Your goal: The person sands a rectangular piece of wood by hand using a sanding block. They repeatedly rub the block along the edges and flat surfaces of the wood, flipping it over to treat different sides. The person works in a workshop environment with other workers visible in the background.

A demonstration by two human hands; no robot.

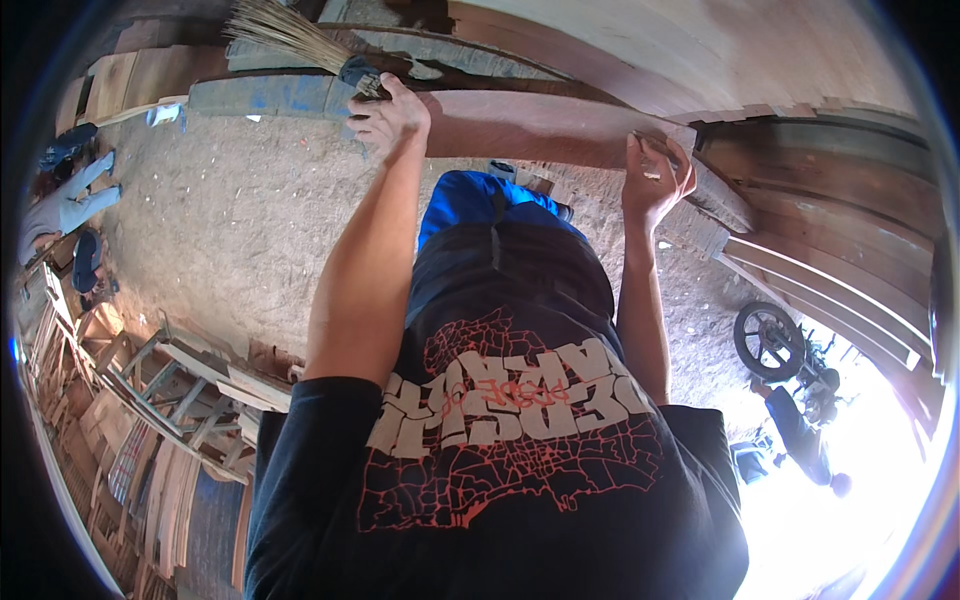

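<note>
A reddish wooden board lies crosswise in front of me. At its left end is my left hand, its fingers around the short handle of a stick broom. The bristles point to the upper left, and dark material binds them near the handle. Whether this hand also grips the board is not clear. My right hand holds the board's right end, thumb on the near side and fingers bent over the edge.
Stacked planks stand at the right, near a large pale wood panel. A wooden ladder-like frame and wood offcuts lie lower left. People are at the far left and lower right, the latter beside a motorcycle.
</note>
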